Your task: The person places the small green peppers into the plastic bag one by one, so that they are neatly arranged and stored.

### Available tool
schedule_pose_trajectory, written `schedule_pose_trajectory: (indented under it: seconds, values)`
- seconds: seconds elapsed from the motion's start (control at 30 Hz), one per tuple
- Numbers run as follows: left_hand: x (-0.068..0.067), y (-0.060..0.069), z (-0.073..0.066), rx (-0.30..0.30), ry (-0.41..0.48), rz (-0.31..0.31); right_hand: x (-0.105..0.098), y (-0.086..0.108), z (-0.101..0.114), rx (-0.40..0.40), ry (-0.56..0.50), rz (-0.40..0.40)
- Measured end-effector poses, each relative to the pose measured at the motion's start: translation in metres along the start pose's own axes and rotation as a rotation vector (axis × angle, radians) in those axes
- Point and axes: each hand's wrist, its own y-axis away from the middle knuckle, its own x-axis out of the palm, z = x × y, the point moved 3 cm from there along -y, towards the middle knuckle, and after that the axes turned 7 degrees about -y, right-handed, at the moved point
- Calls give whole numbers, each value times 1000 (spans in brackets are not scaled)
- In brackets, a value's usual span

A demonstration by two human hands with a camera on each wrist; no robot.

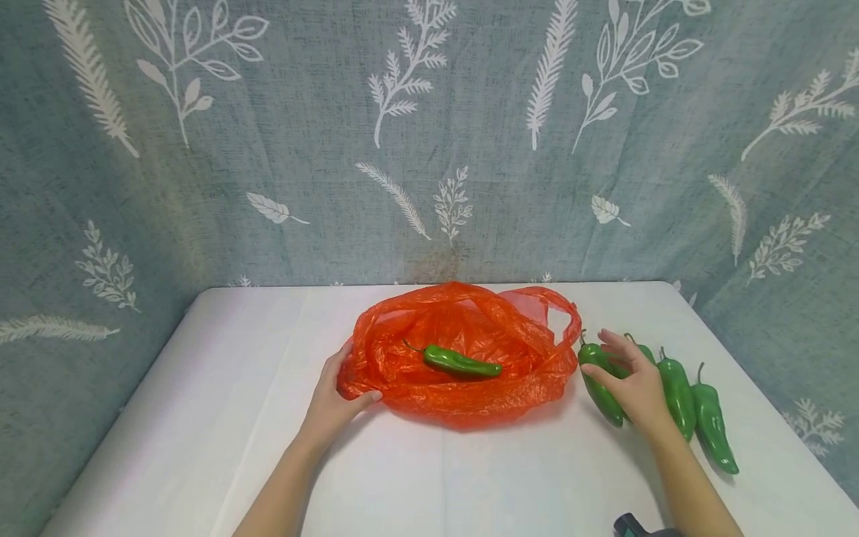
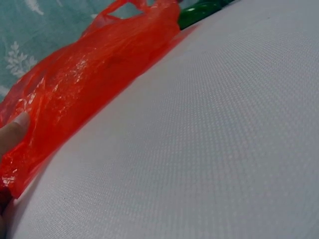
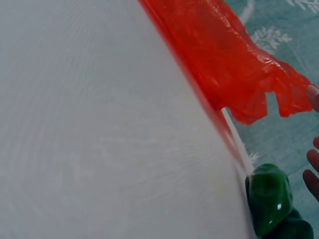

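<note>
A red plastic bag (image 1: 463, 406) lies on its side with its mouth spread, and one long green pepper (image 1: 463, 362) rests in it. My left hand (image 1: 338, 399) holds the bag's left end, thumb in front and fingers round the side. In the left wrist view the thumb (image 2: 14, 132) lies against the red plastic. Over on the right, my right hand (image 1: 636, 384) hovers above a group of green peppers (image 1: 678, 395), thumb and fingers apart with nothing between them. It partly hides some peppers. The right wrist view shows only its fingertips near a pepper (image 3: 269, 194).
A white table (image 1: 221, 418) carries everything. Behind it hangs a grey-green curtain (image 1: 302, 194) with white leaf prints. The bag's handle loop (image 1: 570, 313) reaches toward the peppers. A dark band (image 1: 637, 526) is by the right forearm.
</note>
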Motion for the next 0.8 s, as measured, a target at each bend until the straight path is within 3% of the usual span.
schedule_pose_trajectory:
  seconds: [0.43, 0.8]
  values:
    - [1, 0, -1, 1, -14, -3, 5, -1, -19, 90, 50, 10]
    - [0, 1, -1, 34, 3, 11, 13, -1, -15, 122, 74, 74]
